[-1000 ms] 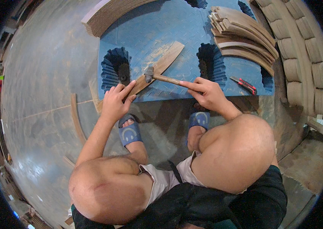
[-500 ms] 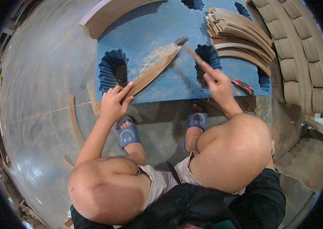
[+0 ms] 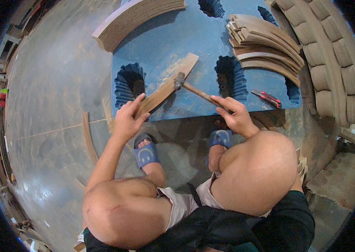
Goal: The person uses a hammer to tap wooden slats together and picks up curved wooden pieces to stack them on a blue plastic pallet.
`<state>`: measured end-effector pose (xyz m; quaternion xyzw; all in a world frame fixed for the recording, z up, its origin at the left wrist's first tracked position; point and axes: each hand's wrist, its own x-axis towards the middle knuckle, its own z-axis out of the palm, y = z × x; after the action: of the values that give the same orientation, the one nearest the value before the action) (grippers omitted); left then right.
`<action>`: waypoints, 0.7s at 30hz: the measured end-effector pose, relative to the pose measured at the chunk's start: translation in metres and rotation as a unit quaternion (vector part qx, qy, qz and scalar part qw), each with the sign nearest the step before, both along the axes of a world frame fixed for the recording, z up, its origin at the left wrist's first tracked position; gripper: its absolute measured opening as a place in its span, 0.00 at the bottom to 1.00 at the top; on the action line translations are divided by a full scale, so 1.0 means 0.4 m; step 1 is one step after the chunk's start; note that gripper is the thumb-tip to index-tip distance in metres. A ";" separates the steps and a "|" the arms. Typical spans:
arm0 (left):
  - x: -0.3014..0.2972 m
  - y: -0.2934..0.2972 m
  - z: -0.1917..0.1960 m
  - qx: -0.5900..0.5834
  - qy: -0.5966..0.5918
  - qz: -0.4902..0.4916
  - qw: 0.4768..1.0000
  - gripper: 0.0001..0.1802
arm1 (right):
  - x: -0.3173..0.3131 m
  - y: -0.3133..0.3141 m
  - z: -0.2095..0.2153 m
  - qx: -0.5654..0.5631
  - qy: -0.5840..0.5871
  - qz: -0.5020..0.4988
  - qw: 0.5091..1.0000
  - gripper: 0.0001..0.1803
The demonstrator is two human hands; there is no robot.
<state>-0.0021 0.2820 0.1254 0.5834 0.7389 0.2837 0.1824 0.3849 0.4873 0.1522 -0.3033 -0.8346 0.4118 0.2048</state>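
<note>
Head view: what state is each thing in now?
Wooden strip: lying slanted on blue platform, held by left hand.
Hammer: gripped in right hand, head over strip, contact unclear.
Utility knife: lying unheld on the platform.
Right-side slats: loosely stacked.
Upper-left slats: neatly stacked.
Sandals: worn.

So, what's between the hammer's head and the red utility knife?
In the head view, a dark ribbed hole in the blue platform lies between the hammer's head and the utility knife.

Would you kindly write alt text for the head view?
A person's right hand holds a hammer over a wooden strip, which the left hand holds on a blue platform. A utility knife and stacked strips lie to the right.
</note>
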 end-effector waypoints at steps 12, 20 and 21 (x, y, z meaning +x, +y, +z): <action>-0.074 0.051 0.135 0.153 -0.512 0.174 0.827 0.21 | 0.062 0.006 -0.059 -0.234 0.112 -0.188 0.947 0.29; 0.039 0.092 -0.021 0.025 -0.653 0.324 0.684 0.20 | 0.072 0.013 -0.044 -0.241 0.097 -0.206 0.943 0.29; 0.044 0.095 -0.038 0.004 -0.648 0.324 0.689 0.20 | 0.079 0.013 -0.041 -0.243 0.085 -0.206 0.944 0.29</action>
<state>0.0155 0.3201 0.1104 -0.0206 0.5790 0.6356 0.5103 0.4167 0.4925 0.1359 -0.4727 -0.6083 0.5752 0.2751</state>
